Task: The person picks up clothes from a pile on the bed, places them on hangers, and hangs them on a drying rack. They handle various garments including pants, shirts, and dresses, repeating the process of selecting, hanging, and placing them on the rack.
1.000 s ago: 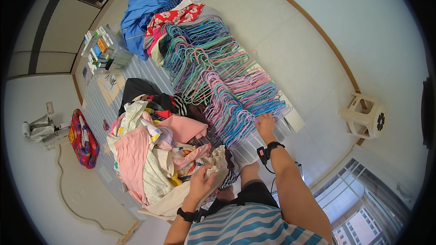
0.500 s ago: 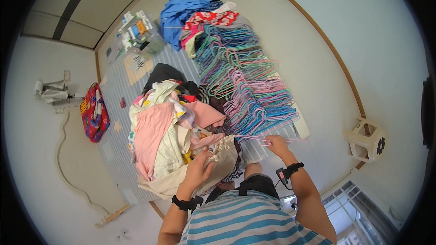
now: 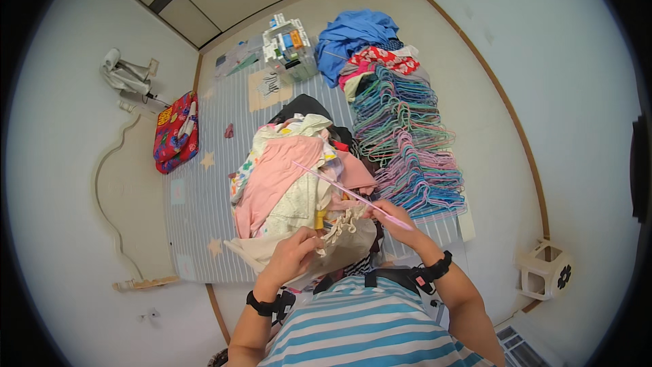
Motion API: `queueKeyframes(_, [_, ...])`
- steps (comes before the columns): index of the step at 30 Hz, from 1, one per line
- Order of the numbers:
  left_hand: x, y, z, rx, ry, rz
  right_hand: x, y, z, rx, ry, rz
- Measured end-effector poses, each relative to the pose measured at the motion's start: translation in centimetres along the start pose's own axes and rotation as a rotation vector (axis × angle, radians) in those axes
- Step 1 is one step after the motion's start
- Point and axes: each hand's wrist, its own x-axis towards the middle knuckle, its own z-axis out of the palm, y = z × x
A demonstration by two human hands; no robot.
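R hand (image 3: 392,212): fingers curled round 1 pink hanger (image 3: 331,182); L hand (image 3: 296,253): fingers pinching 1 cream garment (image 3: 354,248) w/ frill.

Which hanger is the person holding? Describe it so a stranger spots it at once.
On the striped bed, find the clothes heap nearest the person. Across it in view, the right hand holds a pale pink hanger, seen nearly edge-on as a slanting bar. The other hangers lie bunched beside the heap; this one alone is held.

Clothes (image 3: 280,170), hangers (image 3: 415,163) and probably plastic box (image 3: 299,69) on striped bed (image 3: 212,207)
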Motion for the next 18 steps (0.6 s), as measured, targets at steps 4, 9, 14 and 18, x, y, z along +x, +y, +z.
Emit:
queueKeyframes(4, [-3.8,-0.6,-2.4,0.017,0.104,0.073,2.3,-1.7,5.4,-0.356,-0.043,-0.296])
queueKeyframes(9, [-8.6,-2.2,-4.8,0.02,0.21,0.039,3.0,-3.8,9.5,-0.606,-0.115,-0.417])
queueKeyframes(14, [-12.6,-5.2,-5.8,0.003,0.531,-0.049,2.2,-6.4,13.6,-0.714,-0.218,-0.393])
queueKeyframes(18, [-14.7,-8.0,-5.9,-0.092,0.637,-0.1,1.4,-7.4,16.3,-0.691,-0.362,-0.157])
